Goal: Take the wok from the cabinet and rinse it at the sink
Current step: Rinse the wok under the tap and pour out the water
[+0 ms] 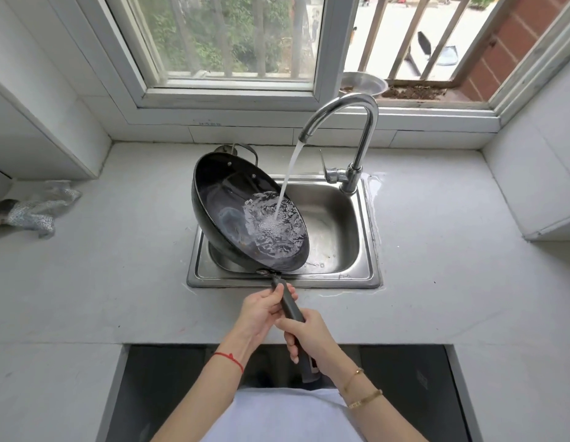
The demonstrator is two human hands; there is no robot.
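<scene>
A black wok (226, 202) is tilted over the left half of the steel sink (341, 275), its lower rim toward the right. Water runs from the chrome faucet (357, 122) into the wok and pools in its lower side. My left hand (261, 309) grips the dark long handle close to the wok. My right hand (304, 333) grips the same handle further back, near its end. The wok's small loop handle points toward the window.
A silvery scouring cloth (38, 208) lies on the grey counter (118, 266) at the left. A metal bowl (363, 84) stands on the window ledge behind the faucet. An open dark cabinet space (405, 393) is below the counter front.
</scene>
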